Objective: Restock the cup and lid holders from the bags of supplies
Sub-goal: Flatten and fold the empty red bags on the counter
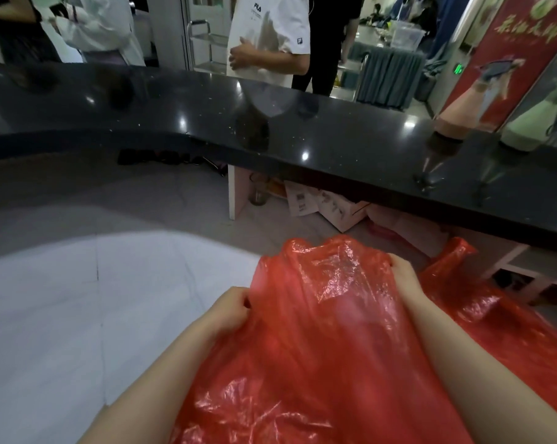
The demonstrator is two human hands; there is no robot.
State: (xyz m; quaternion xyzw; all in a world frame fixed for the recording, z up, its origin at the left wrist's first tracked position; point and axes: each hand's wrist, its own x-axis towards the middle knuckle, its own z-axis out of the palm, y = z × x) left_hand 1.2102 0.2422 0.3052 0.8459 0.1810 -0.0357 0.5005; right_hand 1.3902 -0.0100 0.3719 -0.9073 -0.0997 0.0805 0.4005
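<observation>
A big red plastic bag (322, 341) fills the lower middle of the view, between the two forearms of the person. The left hand (230, 310) is clenched on the left edge of the bag, the fingers curled around a fold of the thin film. The right hand (403, 277) grips the upper right edge of the bag; its fingertips are hidden behind the plastic. The film is half transparent but very wrinkled and shiny, so what is inside cannot be made out. The bottom of the bag is cut off by the lower border.

A second red bag (482, 302) lies just beside the first, to the right, partly covered by the right forearm.

Behind the bags a long black glossy surface (303, 129) crosses the view. Under it, cardboard boxes (328, 203) stand on the pale tiled floor (78, 283), partly in shadow. On the far side of the surface a person in a white shirt (267, 33) stands, cut off at the top. A red banner (520, 36) is on the right, its writing blurred.
</observation>
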